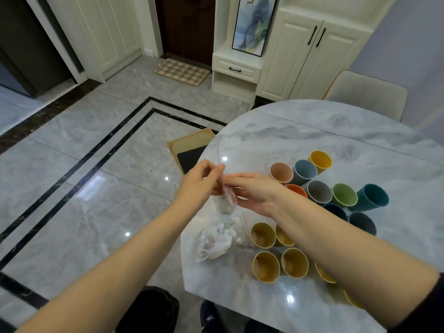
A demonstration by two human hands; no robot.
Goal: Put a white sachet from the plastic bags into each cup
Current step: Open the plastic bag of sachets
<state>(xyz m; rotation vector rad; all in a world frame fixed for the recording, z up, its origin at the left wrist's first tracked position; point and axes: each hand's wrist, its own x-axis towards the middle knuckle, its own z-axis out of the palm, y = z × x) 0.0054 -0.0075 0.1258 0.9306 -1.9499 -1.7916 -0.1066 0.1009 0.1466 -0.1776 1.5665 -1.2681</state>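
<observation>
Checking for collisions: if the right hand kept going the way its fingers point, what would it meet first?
The right hand points at the held plastic bag, already at its fingertips; beyond lies the left hand.

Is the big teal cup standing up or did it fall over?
Standing up. The teal cup rests on its base on the table, open mouth on top; it only looks tilted because of the wide-angle camera.

We reach both bare forearms forward, our hands meeting at the middle. Our left hand (200,182) pinches with curled fingers (217,169); our right hand (254,192) pinches too, palm turned inward.
</observation>
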